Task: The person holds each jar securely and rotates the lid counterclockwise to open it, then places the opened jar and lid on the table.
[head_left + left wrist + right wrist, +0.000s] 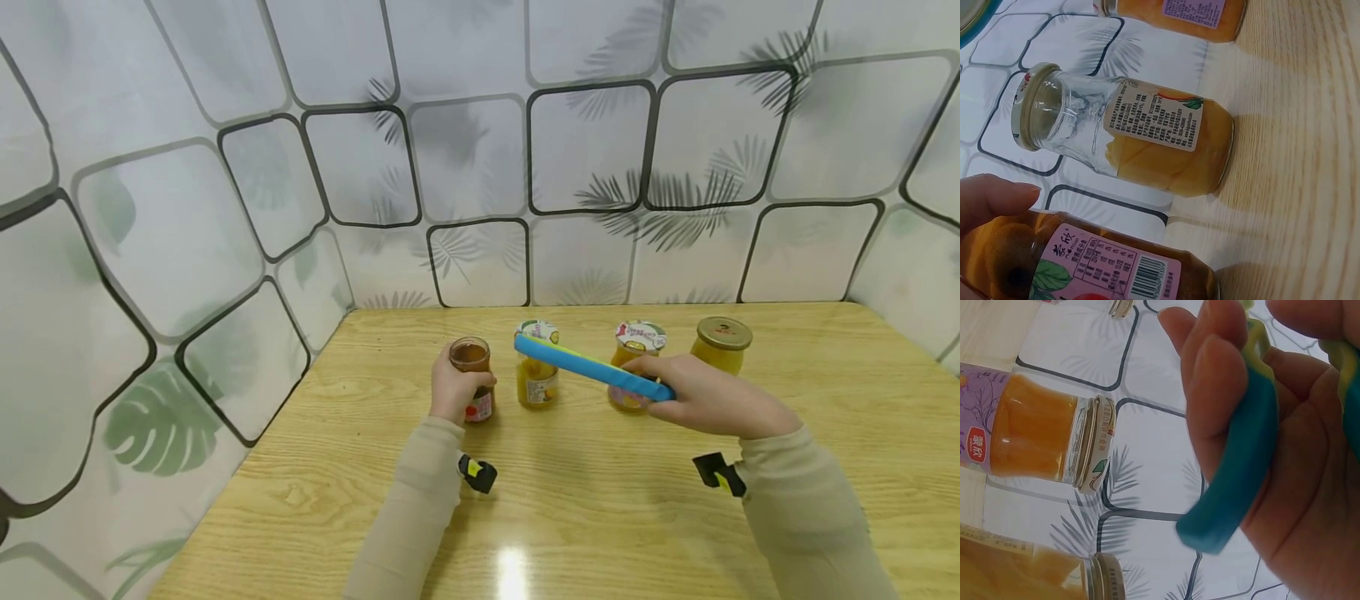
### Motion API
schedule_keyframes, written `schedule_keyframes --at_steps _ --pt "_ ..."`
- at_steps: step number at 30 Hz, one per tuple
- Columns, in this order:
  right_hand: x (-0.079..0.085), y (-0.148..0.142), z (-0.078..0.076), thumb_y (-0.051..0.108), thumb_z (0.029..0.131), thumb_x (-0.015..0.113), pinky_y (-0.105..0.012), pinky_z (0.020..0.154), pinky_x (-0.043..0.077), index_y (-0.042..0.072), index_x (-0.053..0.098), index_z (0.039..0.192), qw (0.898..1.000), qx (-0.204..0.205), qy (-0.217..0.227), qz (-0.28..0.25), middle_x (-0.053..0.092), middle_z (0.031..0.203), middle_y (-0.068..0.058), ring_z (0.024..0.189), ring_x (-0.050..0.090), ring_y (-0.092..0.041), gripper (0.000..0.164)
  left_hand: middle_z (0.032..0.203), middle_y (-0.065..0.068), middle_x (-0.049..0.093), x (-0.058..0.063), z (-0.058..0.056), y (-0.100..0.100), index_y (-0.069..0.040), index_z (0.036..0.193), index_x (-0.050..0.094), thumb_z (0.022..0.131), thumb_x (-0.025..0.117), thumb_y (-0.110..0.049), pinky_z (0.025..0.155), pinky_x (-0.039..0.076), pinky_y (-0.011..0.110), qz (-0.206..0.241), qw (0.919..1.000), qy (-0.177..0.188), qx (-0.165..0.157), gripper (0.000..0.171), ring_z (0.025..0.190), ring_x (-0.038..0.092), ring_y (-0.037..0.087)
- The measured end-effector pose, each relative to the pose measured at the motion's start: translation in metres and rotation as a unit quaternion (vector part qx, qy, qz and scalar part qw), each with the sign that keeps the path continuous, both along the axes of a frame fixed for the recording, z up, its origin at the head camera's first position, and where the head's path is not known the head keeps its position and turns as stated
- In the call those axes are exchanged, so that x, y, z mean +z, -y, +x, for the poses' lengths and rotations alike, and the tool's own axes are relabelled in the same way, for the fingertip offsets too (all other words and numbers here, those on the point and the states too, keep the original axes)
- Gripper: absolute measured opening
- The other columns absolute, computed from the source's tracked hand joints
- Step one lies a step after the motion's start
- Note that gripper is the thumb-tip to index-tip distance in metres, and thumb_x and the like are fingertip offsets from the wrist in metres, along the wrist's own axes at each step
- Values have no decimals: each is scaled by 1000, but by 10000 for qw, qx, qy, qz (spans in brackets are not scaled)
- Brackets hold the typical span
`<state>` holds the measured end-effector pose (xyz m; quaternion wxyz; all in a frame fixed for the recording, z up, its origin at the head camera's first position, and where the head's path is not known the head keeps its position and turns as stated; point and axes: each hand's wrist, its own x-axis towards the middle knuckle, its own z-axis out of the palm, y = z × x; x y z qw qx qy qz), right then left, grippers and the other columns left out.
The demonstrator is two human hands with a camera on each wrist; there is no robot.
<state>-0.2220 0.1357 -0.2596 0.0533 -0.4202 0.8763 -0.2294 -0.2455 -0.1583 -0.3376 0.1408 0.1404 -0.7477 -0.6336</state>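
My left hand grips a lidless glass jar with brown contents and a pink label, upright at the table's left part. In the left wrist view its thumb lies along the jar's side. My right hand holds a blue jar opener with a yellow-green inner side, raised in front of the other jars. The fingers curl round its handle in the right wrist view. At the left wrist view's upper left corner a pale disc shows inside a teal rim. Closest to the left hand's jar stands a lidded jar of yellow fruit.
Further right on the wooden table stand a jar with a purple label and a jar with a gold lid, both lidded. Patterned fabric walls enclose the table at the back and sides.
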Motion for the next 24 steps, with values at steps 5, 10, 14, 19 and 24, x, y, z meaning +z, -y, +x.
schedule_keyframes --at_steps 5,10,14,19,24 --pt "-1 0 -1 8 83 58 -23 51 40 4 54 105 10000 0 36 16 56 82 5 61 45 -4 23 107 12 56 -1 -1 1 -5 118 50 57 71 10 79 46 40 27 10000 9 32 67 96 53 27" --pt "-1 1 -1 7 83 57 -22 50 39 4 53 106 10000 11 50 -3 55 81 5 59 44 -4 24 106 12 56 -1 -2 1 -4 118 50 57 71 11 79 46 40 55 10000 -48 38 66 95 53 27" --pt "-1 1 -1 6 82 57 -22 49 38 4 53 106 10000 13 75 -19 55 79 5 57 43 -4 25 107 13 56 -1 -2 2 -4 117 50 57 70 11 79 46 40 113 9999 -78 40 65 96 53 28" --pt "-1 1 -1 7 82 57 -22 49 38 3 53 107 10000 11 70 -2 55 79 6 58 43 -3 26 107 12 56 -2 -2 3 -5 118 50 57 71 11 78 46 41 165 9998 -68 66 66 96 53 27" --pt "-1 1 -1 5 81 56 -22 49 38 3 52 108 9999 25 157 18 54 78 6 56 42 -3 27 106 11 56 -3 -3 4 -5 116 51 56 71 10 78 46 40 181 9998 -77 71 65 95 53 27"
